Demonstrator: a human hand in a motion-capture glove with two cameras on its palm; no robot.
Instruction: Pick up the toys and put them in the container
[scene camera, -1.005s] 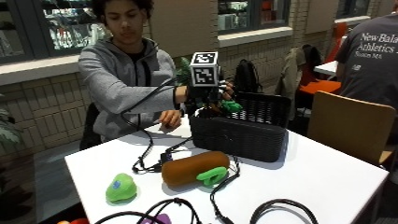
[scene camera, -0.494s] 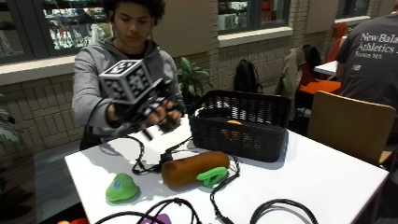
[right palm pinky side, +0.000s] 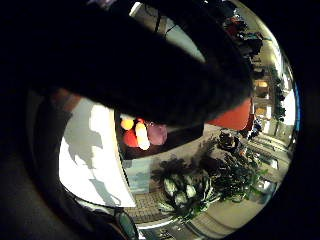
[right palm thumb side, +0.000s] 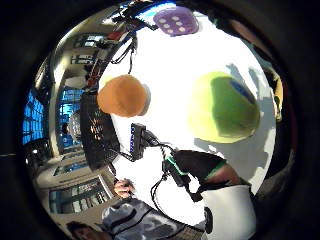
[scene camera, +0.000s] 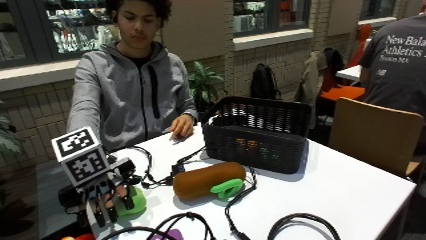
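Toy: a round lime-green plush (scene camera: 135, 201) lies on the white table (scene camera: 346, 190); the black-gloved right hand (scene camera: 106, 196) rests over it, fingers extended, grasping nothing.

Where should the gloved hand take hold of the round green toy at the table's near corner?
Come from above and wrap the fingers over the green toy's domed top. It sits low and rounded on the table with no handle, and the right hand already hangs over it, fingers pointing down, so a top grasp looks simplest.
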